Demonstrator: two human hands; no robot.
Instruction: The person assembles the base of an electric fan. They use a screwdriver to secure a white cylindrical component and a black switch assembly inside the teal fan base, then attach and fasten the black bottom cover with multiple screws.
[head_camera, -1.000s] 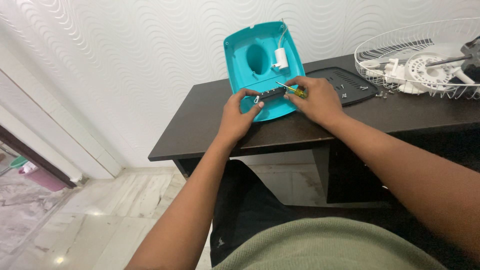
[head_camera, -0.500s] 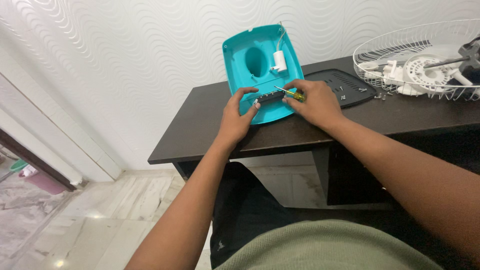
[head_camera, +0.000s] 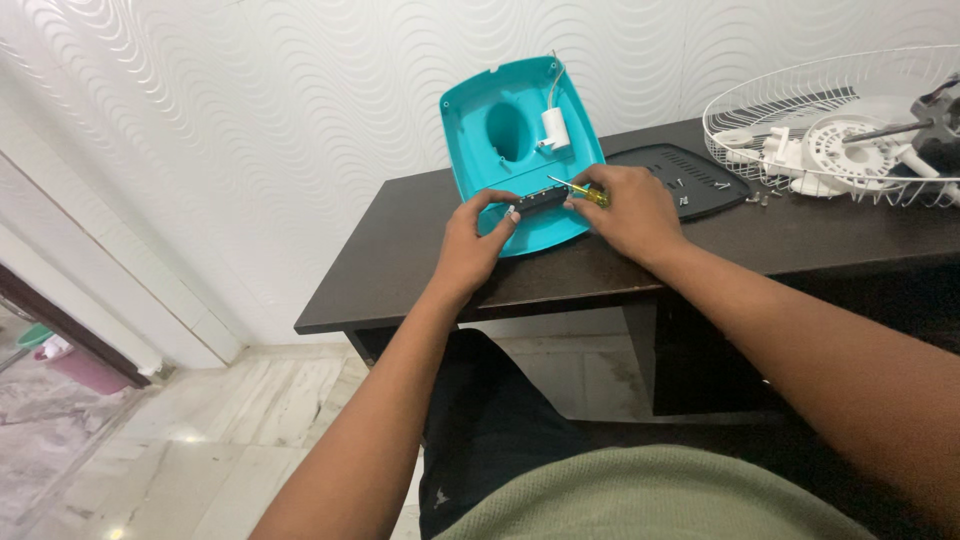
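Two hands work on a turquoise plastic housing at the back edge of a dark table.

The turquoise housing (head_camera: 520, 150) leans against the wall, its hollow side toward the person, so the inside is easy to reach. The left hand (head_camera: 470, 245) is closed on the left end of a black strip part (head_camera: 538, 201) lying across the lower part of the housing, probably to keep it from sliding. The right hand (head_camera: 625, 210) is closed around a yellow-handled screwdriver (head_camera: 580, 191), its tip at the strip. To the right on the table (head_camera: 400, 260) lie a black grille plate (head_camera: 690, 170) with small screws and a white wire fan guard (head_camera: 830, 120).
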